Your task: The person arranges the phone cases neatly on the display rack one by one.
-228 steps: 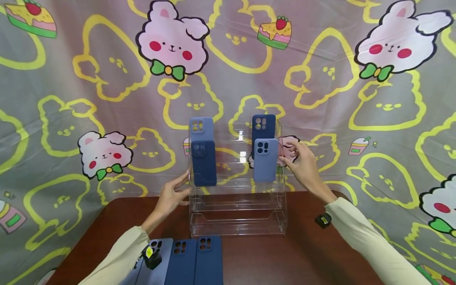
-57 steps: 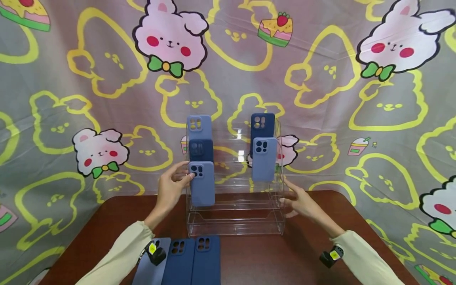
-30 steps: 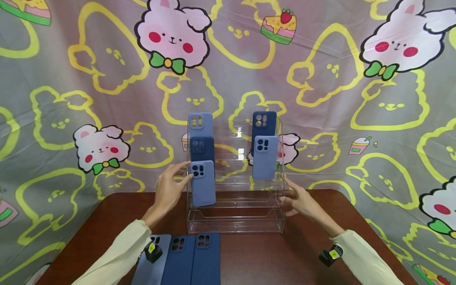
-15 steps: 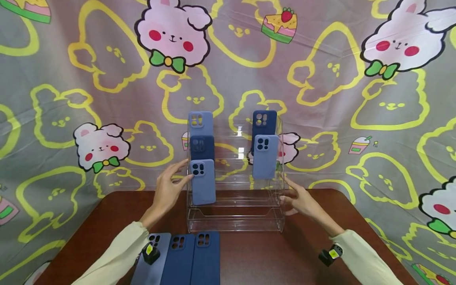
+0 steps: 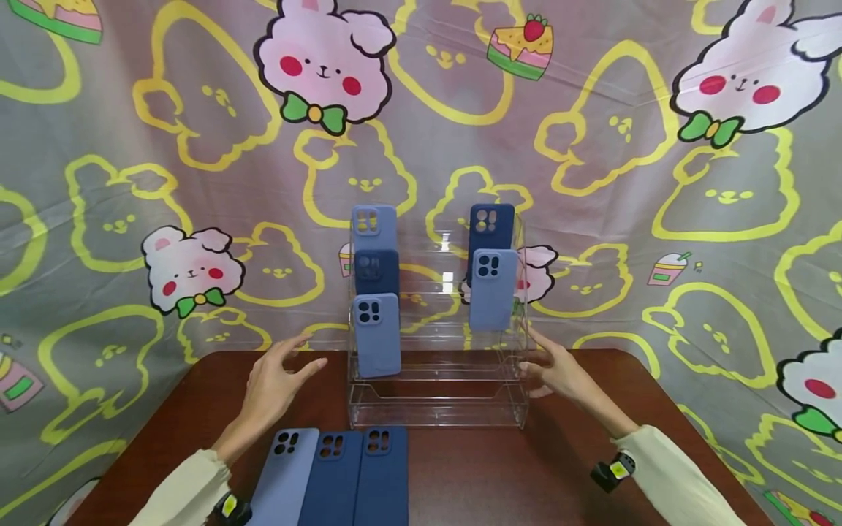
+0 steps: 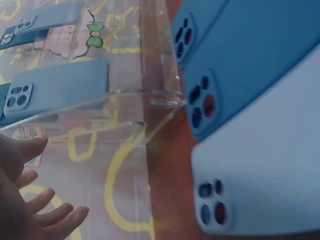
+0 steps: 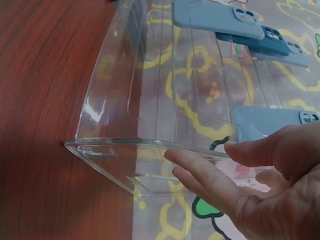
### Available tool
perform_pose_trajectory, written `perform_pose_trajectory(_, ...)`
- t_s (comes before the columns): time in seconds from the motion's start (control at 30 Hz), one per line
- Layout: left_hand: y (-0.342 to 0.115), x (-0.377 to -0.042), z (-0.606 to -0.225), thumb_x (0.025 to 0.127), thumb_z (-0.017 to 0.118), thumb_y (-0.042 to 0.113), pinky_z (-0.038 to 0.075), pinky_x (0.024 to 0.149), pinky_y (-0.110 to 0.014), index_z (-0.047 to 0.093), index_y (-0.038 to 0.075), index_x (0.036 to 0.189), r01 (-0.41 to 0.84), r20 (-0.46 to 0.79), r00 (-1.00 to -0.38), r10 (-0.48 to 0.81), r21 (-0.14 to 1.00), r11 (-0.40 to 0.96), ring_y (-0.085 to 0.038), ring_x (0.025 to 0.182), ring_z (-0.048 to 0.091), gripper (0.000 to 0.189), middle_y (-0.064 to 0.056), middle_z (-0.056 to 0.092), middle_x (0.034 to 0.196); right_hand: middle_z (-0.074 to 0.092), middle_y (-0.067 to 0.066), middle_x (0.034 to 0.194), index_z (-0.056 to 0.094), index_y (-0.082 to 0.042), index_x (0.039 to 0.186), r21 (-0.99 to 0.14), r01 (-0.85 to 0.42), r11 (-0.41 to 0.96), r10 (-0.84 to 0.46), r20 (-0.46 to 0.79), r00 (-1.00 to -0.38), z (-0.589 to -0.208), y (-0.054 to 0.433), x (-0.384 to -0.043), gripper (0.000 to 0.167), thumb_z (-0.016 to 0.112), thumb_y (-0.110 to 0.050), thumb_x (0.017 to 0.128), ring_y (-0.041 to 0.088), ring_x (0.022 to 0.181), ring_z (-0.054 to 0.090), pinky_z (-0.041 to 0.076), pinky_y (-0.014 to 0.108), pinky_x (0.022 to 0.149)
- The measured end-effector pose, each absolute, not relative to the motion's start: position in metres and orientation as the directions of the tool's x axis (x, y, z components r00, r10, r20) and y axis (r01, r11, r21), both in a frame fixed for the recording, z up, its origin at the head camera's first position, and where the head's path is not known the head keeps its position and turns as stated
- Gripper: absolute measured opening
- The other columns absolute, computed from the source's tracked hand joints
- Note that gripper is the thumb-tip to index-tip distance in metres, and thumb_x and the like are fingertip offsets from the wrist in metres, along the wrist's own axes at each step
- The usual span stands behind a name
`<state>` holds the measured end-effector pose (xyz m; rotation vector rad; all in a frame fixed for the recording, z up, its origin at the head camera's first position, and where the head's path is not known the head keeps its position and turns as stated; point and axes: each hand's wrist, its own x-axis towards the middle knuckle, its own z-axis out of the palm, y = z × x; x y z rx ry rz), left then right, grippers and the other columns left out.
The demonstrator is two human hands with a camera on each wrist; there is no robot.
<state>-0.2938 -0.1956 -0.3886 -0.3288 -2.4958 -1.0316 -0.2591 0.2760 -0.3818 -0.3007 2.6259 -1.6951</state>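
Observation:
A clear acrylic tiered stand [image 5: 437, 415] holds phone cases in its upper tiers. On its left side, a light blue case [image 5: 378, 340] leans in front of a dark blue case [image 5: 384, 274] and another light blue case [image 5: 384, 230] higher up. At the right, a light blue case [image 5: 492, 303] overlaps a dark blue case [image 5: 493, 215]. My left hand [image 5: 270, 383] hangs left of the stand, fingers spread and holding nothing, as the left wrist view also shows. My right hand [image 5: 562, 376] has its fingertips right at the stand's right side panel, fingers fairly straight.
Three phone cases lie side by side at the table's front: a light blue case [image 5: 283, 475], a dark blue case [image 5: 332, 478] and another dark blue case [image 5: 383, 478]. The brown table [image 5: 500, 475] backs onto a patterned curtain [image 5: 427, 161].
A light blue case has been added to the stand's left column since the earliest frame. My left hand has just let go of it and moved left and down. My right hand stays at the side panel.

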Motion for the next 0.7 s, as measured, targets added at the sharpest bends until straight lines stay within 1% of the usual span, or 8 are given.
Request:
perform_pose_trajectory(0.1, -0.206, -0.286, -0.393, 0.094, 0.08, 0.042, 0.054, 0.091, -0.063, 0.058, 0.008, 0.148, 0.312, 0.4, -0.915, 0.056, 0.61, 0.728, -0.041, 0.126, 0.061, 0.067, -0.021, 0.063, 0.141, 0.041, 0.047, 0.148, 0.01, -0.005, 0.168, -0.901, -0.158, 0.403, -0.158, 0.102, -0.982, -0.383, 0.277, -0.259, 0.078, 0.053, 0.008, 0.105, 0.052, 0.109, 0.069, 0.068, 0.049, 0.07)
perform_pose_trajectory(0.17, -0.213, -0.282, -0.396, 0.093, 0.079, 0.046, 0.054, 0.09, -0.062, 0.057, 0.008, 0.149, 0.271, 0.348, -0.936, 0.059, 0.601, 0.752, -0.042, 0.125, 0.062, 0.072, -0.021, 0.063, 0.141, 0.043, 0.047, 0.147, 0.009, -0.005, 0.168, -0.902, -0.158, 0.403, -0.157, 0.102, -0.982, -0.383, 0.277, -0.259, 0.078, 0.053, 0.008, 0.105, 0.051, 0.109, 0.069, 0.068, 0.049, 0.071)
perform_pose_trajectory(0.3, -0.224, -0.278, -0.401, 0.089, 0.079, 0.056, 0.058, 0.077, -0.054, 0.054, 0.004, 0.149, 0.194, 0.214, -0.973, 0.085, 0.566, 0.801, -0.043, 0.117, 0.066, 0.083, -0.024, 0.065, 0.138, 0.043, 0.047, 0.147, 0.009, -0.004, 0.168, -0.903, -0.154, 0.401, -0.149, 0.102, -0.984, -0.384, 0.276, -0.26, 0.078, 0.053, 0.009, 0.105, 0.05, 0.109, 0.069, 0.068, 0.05, 0.07)
perform_pose_trajectory(0.4, -0.231, -0.276, -0.405, 0.086, 0.081, 0.06, 0.058, 0.072, -0.052, 0.051, -0.003, 0.149, 0.139, 0.083, -0.99, 0.112, 0.537, 0.832, -0.042, 0.109, 0.067, 0.094, -0.028, 0.065, 0.134, 0.043, 0.048, 0.146, 0.009, -0.004, 0.168, -0.906, -0.14, 0.398, -0.137, 0.092, -0.986, -0.384, 0.275, -0.26, 0.078, 0.053, 0.009, 0.104, 0.05, 0.109, 0.069, 0.068, 0.051, 0.071)
perform_pose_trajectory(0.5, -0.236, -0.274, -0.412, 0.081, 0.085, 0.06, 0.056, 0.074, -0.057, 0.048, -0.008, 0.148, 0.083, -0.052, -0.991, 0.125, 0.492, 0.867, -0.04, 0.102, 0.067, 0.102, -0.027, 0.067, 0.125, 0.044, 0.048, 0.145, 0.009, -0.004, 0.168, -0.907, -0.138, 0.398, -0.135, 0.09, -0.987, -0.383, 0.275, -0.259, 0.079, 0.054, 0.009, 0.104, 0.048, 0.106, 0.07, 0.068, 0.051, 0.071)
perform_pose_trajectory(0.57, -0.238, -0.272, -0.419, 0.078, 0.088, 0.058, 0.054, 0.08, -0.064, 0.048, -0.011, 0.147, 0.055, -0.127, -0.984, 0.126, 0.456, 0.888, -0.042, 0.103, 0.066, 0.105, -0.024, 0.068, 0.12, 0.044, 0.048, 0.145, 0.01, -0.004, 0.168, -0.907, -0.137, 0.398, -0.133, 0.091, -0.987, -0.383, 0.275, -0.259, 0.078, 0.054, 0.009, 0.104, 0.048, 0.105, 0.071, 0.068, 0.051, 0.071)
perform_pose_trajectory(0.63, -0.239, -0.27, -0.427, 0.076, 0.09, 0.057, 0.05, 0.088, -0.072, 0.049, -0.013, 0.144, 0.036, -0.179, -0.976, 0.121, 0.42, 0.907, -0.048, 0.109, 0.063, 0.106, -0.027, 0.066, 0.122, 0.044, 0.048, 0.145, 0.01, -0.003, 0.168, -0.903, -0.143, 0.405, -0.132, 0.097, -0.986, -0.383, 0.275, -0.259, 0.078, 0.053, 0.01, 0.104, 0.047, 0.105, 0.071, 0.068, 0.05, 0.07)
perform_pose_trajectory(0.7, -0.24, -0.268, -0.433, 0.074, 0.092, 0.055, 0.046, 0.093, -0.076, 0.051, -0.014, 0.142, 0.017, -0.219, -0.969, 0.111, 0.391, 0.92, -0.054, 0.115, 0.06, 0.105, -0.033, 0.062, 0.127, 0.045, 0.048, 0.144, 0.01, -0.003, 0.168, -0.9, -0.146, 0.41, -0.132, 0.1, -0.986, -0.383, 0.275, -0.259, 0.078, 0.053, 0.01, 0.104, 0.047, 0.105, 0.071, 0.068, 0.05, 0.071)
